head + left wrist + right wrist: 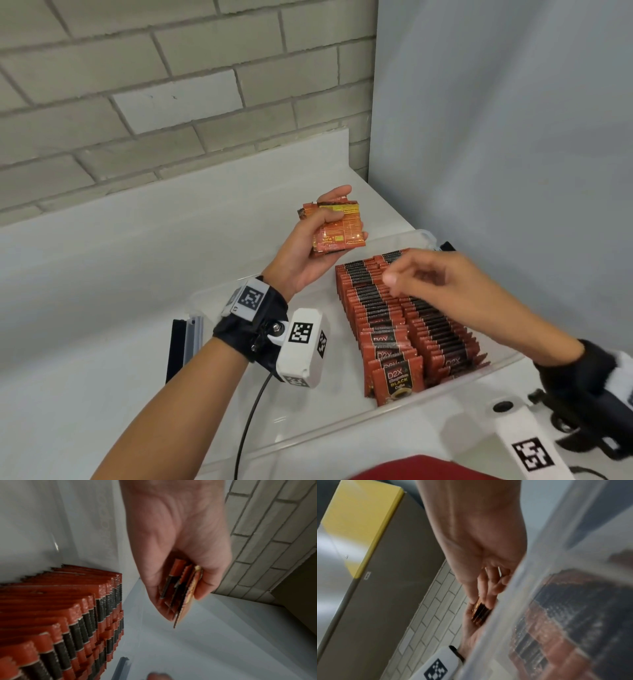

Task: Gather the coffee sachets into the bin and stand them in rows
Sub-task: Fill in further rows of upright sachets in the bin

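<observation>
The right wrist view is smeared with motion blur, so the standing sachets (573,615) show only as dim red and black bands behind the bin wall (530,588), which also covers the right hand's (481,561) fingertips. Whether that grip touches the rows below it cannot be told from the head view. The count of sachets in the left hand's (308,246) stack (337,226) is unreadable.

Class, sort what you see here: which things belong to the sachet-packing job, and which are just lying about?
Part of the job:
- left hand gripping loose sachets
- right hand
- rows of sachets
- clear bin

Lying about:
- dark rail left of the bin
</observation>
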Tool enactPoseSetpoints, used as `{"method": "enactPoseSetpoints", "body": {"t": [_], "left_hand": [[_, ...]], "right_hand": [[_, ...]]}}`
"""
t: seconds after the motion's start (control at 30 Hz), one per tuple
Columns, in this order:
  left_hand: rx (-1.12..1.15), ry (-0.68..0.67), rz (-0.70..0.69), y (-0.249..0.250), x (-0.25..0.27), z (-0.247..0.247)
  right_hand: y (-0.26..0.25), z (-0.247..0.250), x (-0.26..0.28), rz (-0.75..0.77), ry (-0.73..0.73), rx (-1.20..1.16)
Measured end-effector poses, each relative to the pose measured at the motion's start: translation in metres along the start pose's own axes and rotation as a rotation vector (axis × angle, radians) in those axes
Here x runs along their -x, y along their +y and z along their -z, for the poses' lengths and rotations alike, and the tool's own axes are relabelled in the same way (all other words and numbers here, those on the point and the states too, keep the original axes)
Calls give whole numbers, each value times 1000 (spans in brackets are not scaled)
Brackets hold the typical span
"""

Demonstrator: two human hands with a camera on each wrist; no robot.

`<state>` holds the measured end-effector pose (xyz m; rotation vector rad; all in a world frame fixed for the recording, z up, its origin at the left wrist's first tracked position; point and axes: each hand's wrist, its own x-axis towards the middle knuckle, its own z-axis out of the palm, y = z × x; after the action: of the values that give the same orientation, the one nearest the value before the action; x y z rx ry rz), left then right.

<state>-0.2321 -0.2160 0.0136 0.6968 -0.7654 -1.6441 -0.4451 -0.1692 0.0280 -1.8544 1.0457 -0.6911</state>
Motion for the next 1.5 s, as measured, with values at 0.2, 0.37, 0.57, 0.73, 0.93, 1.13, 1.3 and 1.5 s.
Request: {"method": "enactPoseSetpoints", "body": {"t": [0.2, 0.37, 0.57, 0.73, 0.93, 1.13, 1.3, 1.5], "left_hand": [[-58, -97, 35, -4, 1, -2], [-79, -146, 76, -8, 2, -3], [-128, -178, 110, -9, 3, -7], [-152, -170, 146, -7, 5, -10], [-184, -116, 186, -6, 3, -10], [-98, -117, 190, -6, 2, -9], [-66, -174, 179, -6, 3, -8], [-166, -177, 153, -6, 2, -6]], "right_hand": [[4, -9, -16, -135, 168, -259], [4, -11, -17, -142, 192, -327], [10, -10, -19, -157, 230, -372], [4, -9, -20, -130, 276, -509], [-6, -8, -16, -11, 414, -585], [-1, -7, -14, 13, 494, -446], [3, -7, -15, -26, 469, -432], [-3, -6, -15, -90, 460, -466]]}}
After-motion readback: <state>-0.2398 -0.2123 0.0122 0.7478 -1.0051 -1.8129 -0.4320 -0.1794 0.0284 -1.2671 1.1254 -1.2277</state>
